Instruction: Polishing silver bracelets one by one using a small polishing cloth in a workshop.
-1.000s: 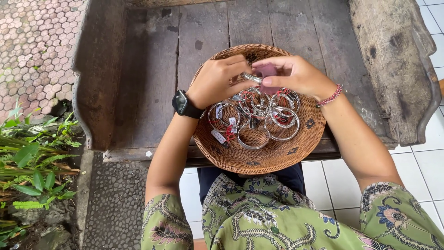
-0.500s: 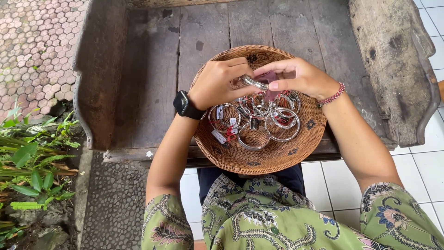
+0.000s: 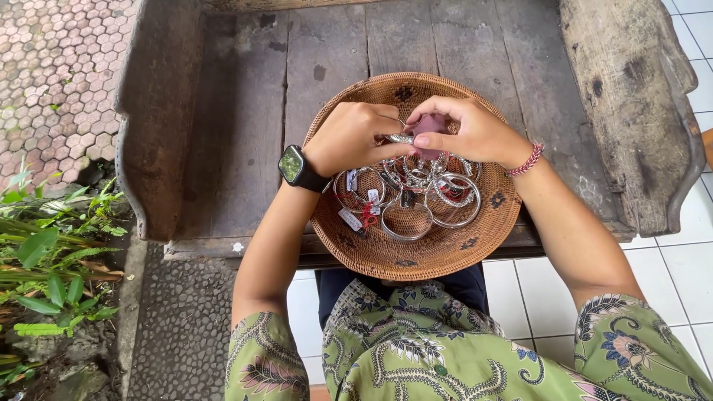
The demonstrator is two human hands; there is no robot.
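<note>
We see left hand point(image 3: 355, 137) and right hand point(image 3: 464, 134) both pinching one bangle point(image 3: 399, 138) | held just above basket point(image 3: 386, 256) of bangles point(image 3: 416, 197) | basket on bench point(image 3: 223, 111).

A single head-worn camera looks steeply down from close above the person's lap, facing away over the round woven rattan tray point(image 3: 445, 252) on the weathered grey wooden desk point(image 3: 245, 111) beyond.
</note>
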